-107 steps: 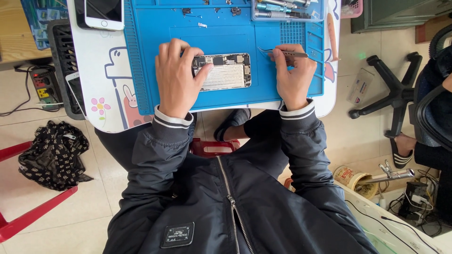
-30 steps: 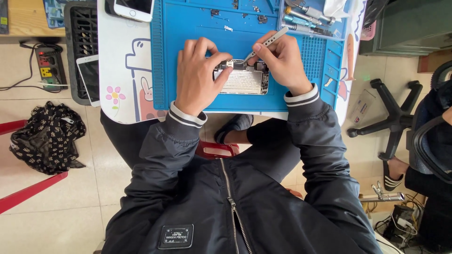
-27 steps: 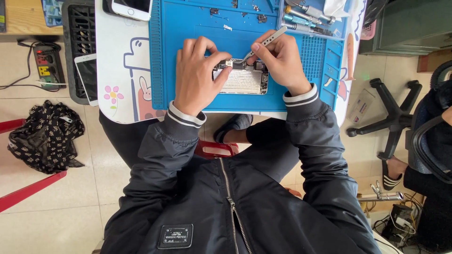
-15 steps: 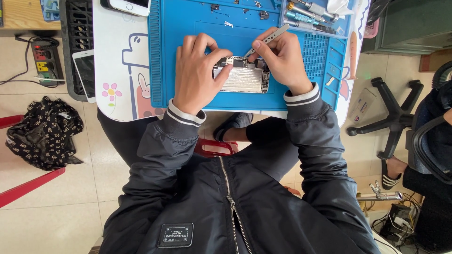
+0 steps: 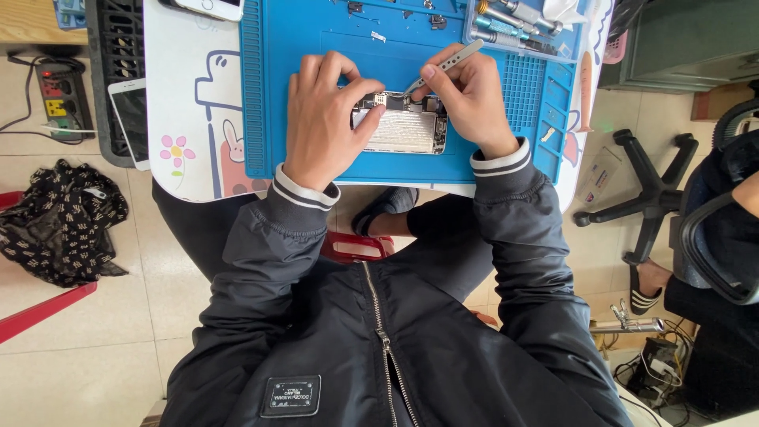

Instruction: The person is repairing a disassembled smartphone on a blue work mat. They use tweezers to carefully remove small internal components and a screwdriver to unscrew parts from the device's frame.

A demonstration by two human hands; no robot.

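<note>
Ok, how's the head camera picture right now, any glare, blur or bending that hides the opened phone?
Head view: even, soft light, no hard shadows; opened phone sharp, no glare on it. The left hand covers its left end, the right hand with the tweezers its right. Wide-lens bending shows at the edges; the blue mat is cut off at the top.

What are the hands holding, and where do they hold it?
The right hand pinches metal tweezers near their middle, tips down on the opened phone. The left hand presses on the phone's left end.
</note>
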